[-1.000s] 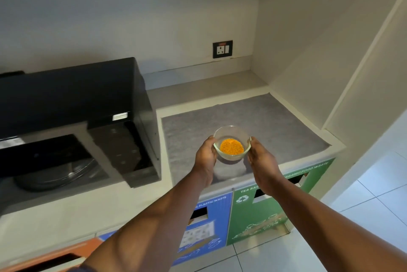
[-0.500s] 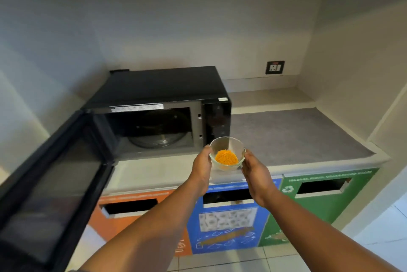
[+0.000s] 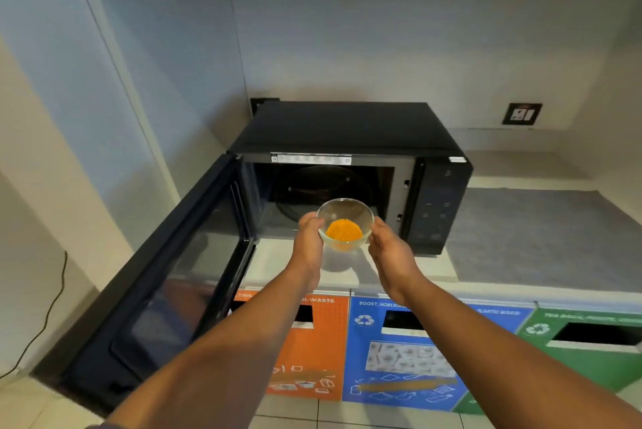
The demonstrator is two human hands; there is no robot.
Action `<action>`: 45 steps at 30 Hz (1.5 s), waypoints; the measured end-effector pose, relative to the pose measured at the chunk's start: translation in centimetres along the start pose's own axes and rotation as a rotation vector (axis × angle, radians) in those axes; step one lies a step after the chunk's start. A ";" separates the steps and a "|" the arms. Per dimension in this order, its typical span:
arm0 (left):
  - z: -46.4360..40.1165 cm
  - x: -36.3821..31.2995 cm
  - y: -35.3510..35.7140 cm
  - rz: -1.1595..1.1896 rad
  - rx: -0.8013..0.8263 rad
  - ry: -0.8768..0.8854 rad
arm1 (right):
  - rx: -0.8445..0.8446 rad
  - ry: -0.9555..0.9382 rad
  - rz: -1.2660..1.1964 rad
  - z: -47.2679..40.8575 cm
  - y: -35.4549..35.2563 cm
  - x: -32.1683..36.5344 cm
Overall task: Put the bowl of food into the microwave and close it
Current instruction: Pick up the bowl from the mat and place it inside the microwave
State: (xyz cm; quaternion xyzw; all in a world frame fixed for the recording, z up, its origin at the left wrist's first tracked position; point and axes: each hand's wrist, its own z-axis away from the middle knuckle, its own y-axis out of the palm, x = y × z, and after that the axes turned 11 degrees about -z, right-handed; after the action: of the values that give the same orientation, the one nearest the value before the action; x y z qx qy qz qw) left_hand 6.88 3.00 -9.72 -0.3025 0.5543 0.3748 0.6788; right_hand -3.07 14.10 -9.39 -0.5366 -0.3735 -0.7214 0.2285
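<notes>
A clear glass bowl (image 3: 345, 216) with orange food (image 3: 344, 230) in it is held in the air just in front of the microwave's open cavity. My left hand (image 3: 308, 237) grips its left side and my right hand (image 3: 389, 247) its right side. The black microwave (image 3: 351, 129) stands on the counter, and a glass turntable (image 3: 305, 199) shows inside. Its door (image 3: 163, 289) hangs wide open to the left, reaching out past the counter's front edge.
A grey mat (image 3: 542, 237) covers the counter right of the microwave. Below the counter are orange (image 3: 312, 341), blue (image 3: 399, 352) and green (image 3: 590, 341) waste bin fronts with slots. A wall socket (image 3: 521, 114) is at the back right. A black cable (image 3: 48, 310) runs down the left wall.
Both hands have carried the bowl left from over the grey mat to the front of the microwave's opening. The view has swung left, so the microwave is now centred.
</notes>
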 end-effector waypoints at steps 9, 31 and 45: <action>-11.9 1.4 0.0 0.178 -0.021 0.020 | 0.060 -0.032 -0.016 -12.6 -0.1 -2.6; -27.6 2.3 -0.8 0.201 -0.048 -0.009 | -0.022 0.126 -0.068 -27.8 1.3 -4.3; -12.3 -2.7 -2.7 -0.239 -0.177 0.108 | 0.020 -0.054 0.202 -14.3 1.0 1.0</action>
State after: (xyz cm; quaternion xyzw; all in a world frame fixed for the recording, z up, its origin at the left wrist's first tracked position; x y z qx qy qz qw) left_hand 2.40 -9.04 -9.53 -0.4445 0.5148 0.3218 0.6587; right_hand -11.29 2.30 -10.22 -0.5883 -0.3306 -0.6762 0.2955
